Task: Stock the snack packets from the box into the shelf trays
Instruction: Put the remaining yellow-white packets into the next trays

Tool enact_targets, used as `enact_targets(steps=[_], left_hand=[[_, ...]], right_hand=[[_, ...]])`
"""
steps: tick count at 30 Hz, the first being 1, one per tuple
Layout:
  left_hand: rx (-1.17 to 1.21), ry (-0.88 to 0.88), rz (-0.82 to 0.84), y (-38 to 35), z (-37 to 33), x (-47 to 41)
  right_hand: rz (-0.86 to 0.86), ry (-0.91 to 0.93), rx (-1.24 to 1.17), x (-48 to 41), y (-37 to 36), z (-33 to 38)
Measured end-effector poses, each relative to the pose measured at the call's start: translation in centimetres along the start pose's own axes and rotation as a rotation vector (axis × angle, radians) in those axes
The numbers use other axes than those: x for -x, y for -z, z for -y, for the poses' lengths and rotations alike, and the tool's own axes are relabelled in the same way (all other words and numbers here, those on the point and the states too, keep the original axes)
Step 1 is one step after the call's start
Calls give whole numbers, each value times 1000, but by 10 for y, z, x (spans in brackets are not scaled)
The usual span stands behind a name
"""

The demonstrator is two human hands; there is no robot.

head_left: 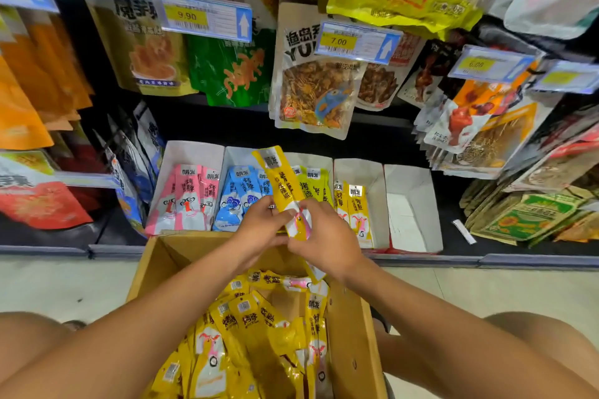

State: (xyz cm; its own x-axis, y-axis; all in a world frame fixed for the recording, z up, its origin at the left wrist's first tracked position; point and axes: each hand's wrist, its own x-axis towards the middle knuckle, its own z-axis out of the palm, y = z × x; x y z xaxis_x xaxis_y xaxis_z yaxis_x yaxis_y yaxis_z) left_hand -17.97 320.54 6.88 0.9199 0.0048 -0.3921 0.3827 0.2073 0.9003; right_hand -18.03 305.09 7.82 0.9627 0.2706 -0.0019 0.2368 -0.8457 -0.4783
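View from a person's own head as they crouch at the bottom shelf (450, 204) of a shop. An open box (353, 350) stands on the floor between their knees. Over its far edge the left hand (259, 223) and right hand (327, 236) meet, each with its fingers curled round the lower end of a long yellow packet (278, 178). It stands upright, with its top leaning left in front of the trays. Whether more than one is held cannot be told. The box holds a loose heap (246, 334) of the same yellow packets. On the shelf white card trays stand side by side: pink tray (191, 152), blue tray (236, 155), green tray (311, 160), a part-filled yellow tray (366, 172), and an empty tray (415, 185) at the right. The packet looks light, thin and floppy, and its glossy film may slip. A pinch across the flat sealed end or the middle should hold it best. Several squared together would likely be stiffer to slide in upright. The card tray walls look flimsy and may shift if pushed.
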Motion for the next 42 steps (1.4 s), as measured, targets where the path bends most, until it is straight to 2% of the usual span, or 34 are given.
enact_targets(steps=[3,5,8,11,15,21,29,34,42], left_hand=[[-189,-46,16,0,6,-10],[-487,-164,25,7,15,-17],[-1070,-306,48,28,36,-25],[-1426,-212,97,46,64,-35],[-1642,-60,170,55,91,-40],[-1772,-53,144,51,105,-43],[-1809,-64,120,49,111,-45],[-1799,-115,101,54,120,-50],[-1823,-171,110,62,130,-51]], right_hand=[[8,-48,-30,-11,3,-17],[15,-120,-38,-23,8,-36],[-9,-219,-16,-40,19,-77],[-38,-305,37,-59,22,-126],[-3,-445,82,-84,9,-186],[74,-501,117,-116,-27,-244],[149,-476,234,-141,-77,-286],[217,-511,244,-143,-94,-295],[221,-501,261,-144,-105,-301]])
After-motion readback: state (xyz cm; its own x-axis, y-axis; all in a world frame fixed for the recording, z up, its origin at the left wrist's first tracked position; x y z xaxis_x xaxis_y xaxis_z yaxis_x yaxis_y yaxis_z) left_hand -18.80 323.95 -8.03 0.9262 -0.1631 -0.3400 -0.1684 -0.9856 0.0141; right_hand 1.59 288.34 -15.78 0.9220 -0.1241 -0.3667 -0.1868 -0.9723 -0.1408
